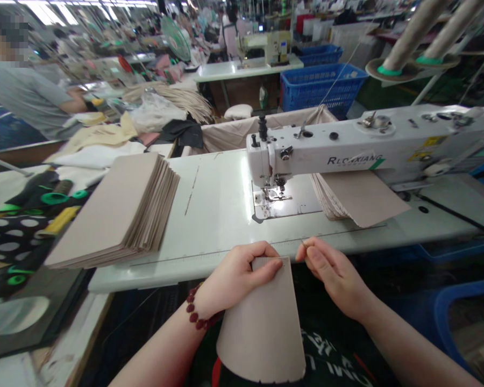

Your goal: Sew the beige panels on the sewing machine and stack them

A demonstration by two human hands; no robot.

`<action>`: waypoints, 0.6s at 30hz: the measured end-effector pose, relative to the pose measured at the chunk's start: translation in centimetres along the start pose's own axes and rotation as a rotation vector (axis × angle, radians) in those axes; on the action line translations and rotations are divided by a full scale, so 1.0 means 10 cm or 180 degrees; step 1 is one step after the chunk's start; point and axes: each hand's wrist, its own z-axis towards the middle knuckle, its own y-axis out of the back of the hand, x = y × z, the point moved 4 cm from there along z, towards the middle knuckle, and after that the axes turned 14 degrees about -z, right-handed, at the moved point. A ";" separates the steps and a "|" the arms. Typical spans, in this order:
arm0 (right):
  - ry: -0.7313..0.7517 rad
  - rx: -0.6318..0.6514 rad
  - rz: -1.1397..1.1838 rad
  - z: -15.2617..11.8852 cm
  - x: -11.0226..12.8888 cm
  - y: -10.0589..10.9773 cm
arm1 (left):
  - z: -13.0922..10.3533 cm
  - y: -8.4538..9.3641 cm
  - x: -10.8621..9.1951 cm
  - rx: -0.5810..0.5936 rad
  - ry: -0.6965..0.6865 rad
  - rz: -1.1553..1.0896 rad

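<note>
My left hand (248, 274), a dark red bead bracelet at its wrist, grips the upper edge of a beige fabric panel (266, 328) between thumb and fingers. The panel hangs over my lap, and its curved lower edge has small notches. Just right of the panel's top corner, apart from it, my right hand (333, 271) is closed in a pinch. Something thin shows at those fingertips, too fine to make out. Beyond my hands stands a white sewing machine (314, 153), with nothing beneath its presser foot (280, 188). Several beige panels (363, 196) lie under the machine's arm.
A tall stack of beige panels (105, 204) stands on the left of the machine table (210, 215). Dark cloth with thread spools (58, 193) lies farther left. Blue baskets (322, 88) stand behind. Thread cones (411, 40) rise at the upper right. Another person (28, 97) works at left.
</note>
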 end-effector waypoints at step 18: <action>-0.1158 -0.0834 0.1528 0.14 -0.29 0.43 | -0.82 1.28 0.78 -0.0991 0.0556 -0.1036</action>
